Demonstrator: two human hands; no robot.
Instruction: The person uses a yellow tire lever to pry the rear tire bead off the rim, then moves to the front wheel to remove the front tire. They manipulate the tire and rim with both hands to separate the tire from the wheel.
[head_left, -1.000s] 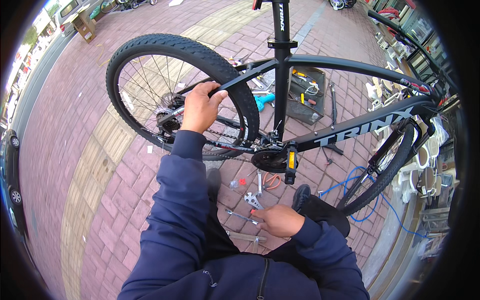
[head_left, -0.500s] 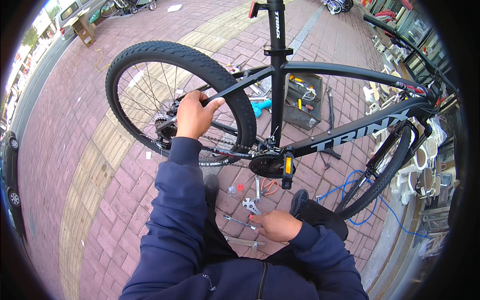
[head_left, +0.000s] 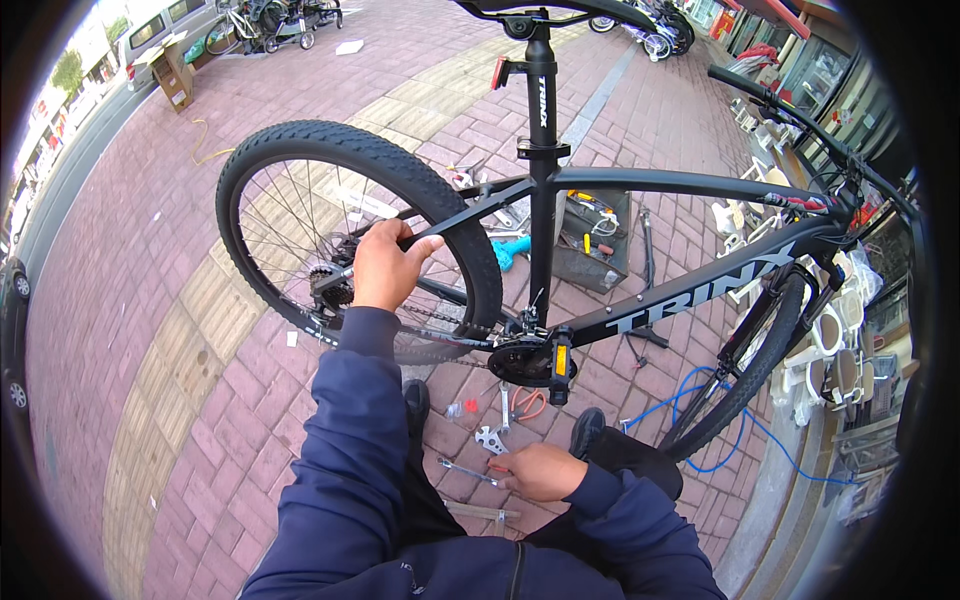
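Observation:
A black bicycle stands across in front of me, its rear wheel at the left. My left hand is closed round the thin frame tube beside that wheel, the seat stay. Lower down, over my lap, my right hand is closed, with a bit of orange-red showing at its fingertips; the rest of what it holds is hidden. Close by that hand are a slim metal tool, a flat multi-hole wrench, a combination wrench and orange-handled pliers.
Behind the frame sits a grey toolbox with several tools inside, next to a turquoise tool. A blue hose curls round the front wheel. White chairs line the right side, and a cardboard box stands far left.
The view has tilted up, bringing the saddle into sight and the bicycle lower in the picture. My left hand stays on the seat stay; my right hand remains closed near the tools.

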